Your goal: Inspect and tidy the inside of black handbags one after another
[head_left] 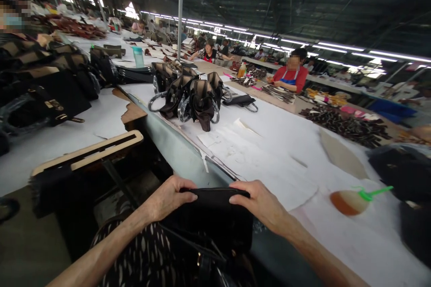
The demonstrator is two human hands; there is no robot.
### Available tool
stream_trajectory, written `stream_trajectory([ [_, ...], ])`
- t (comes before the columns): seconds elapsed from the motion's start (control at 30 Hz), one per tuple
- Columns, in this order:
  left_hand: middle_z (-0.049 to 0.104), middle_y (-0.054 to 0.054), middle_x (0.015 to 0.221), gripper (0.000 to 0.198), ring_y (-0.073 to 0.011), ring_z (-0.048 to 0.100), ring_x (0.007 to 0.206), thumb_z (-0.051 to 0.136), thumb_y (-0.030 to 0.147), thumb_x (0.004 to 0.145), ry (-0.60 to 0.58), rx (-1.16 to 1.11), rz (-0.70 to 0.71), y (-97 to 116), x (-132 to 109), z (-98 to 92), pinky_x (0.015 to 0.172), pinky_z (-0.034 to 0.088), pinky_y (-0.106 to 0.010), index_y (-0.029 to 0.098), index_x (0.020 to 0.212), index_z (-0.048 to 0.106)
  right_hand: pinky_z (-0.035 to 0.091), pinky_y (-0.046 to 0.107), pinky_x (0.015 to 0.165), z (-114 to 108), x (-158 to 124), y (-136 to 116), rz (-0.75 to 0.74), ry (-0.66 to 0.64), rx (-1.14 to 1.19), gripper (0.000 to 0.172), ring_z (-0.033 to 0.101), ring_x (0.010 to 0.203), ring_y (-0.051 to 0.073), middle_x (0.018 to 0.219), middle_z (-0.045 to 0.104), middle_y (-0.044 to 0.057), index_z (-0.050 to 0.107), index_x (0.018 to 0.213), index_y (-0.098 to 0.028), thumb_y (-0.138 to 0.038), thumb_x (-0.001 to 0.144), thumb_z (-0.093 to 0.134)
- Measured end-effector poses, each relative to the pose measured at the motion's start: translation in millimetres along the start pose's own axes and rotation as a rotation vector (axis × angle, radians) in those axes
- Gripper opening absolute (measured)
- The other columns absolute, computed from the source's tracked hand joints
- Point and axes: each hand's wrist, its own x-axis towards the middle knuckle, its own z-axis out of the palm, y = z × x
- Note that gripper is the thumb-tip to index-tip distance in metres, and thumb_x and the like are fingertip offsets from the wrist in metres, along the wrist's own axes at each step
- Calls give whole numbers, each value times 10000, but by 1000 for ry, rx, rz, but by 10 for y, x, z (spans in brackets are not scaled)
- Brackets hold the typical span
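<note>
A black handbag (215,219) rests at my lap by the table's near edge, its top edge facing up. My left hand (170,199) pinches that edge near its left end, thumb on the near side. At the other end, my right hand (254,197) grips the same edge between thumb and fingers. Straps and a small gold-coloured fitting show on the lower part of the bag. Its underside is hidden. Beyond my hands, several dark handbags (201,103) with plastic-wrapped handles stand on the white-covered table (269,161).
A wooden-topped frame (101,150) stands left of my lap. Dark bags with gold clasps (50,98) crowd the left table. To the right lies a squeeze bottle (350,201) with a green nozzle. A person in red (292,74) sits across, beside bundles of dark strips (346,123).
</note>
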Motion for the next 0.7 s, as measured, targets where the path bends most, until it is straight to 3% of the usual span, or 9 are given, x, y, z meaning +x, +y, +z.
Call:
stream_trajectory([
  [0.23,645,-16,698,224,-145,559,631,565,285,713,-12,-25,-3,-38,-23,-13,583,430,-216,115,814,671,304,208,509,5,27,40,30,-75,217,176,414,563,117,566,462,-48,566,646,-177,-274,779,503],
  [0.43,638,-11,679,228,-137,555,597,597,269,682,-1,-94,-28,-82,9,-15,571,438,-220,119,838,669,285,210,494,1,63,72,74,-158,299,202,373,521,102,555,437,-53,589,693,-170,-318,791,493],
  [0.7,646,-10,677,259,-126,546,582,627,274,656,-3,-152,-81,18,-23,10,554,432,-215,116,856,670,269,210,477,-21,135,-28,37,-190,228,225,351,516,95,552,409,-51,590,697,-165,-332,809,490],
])
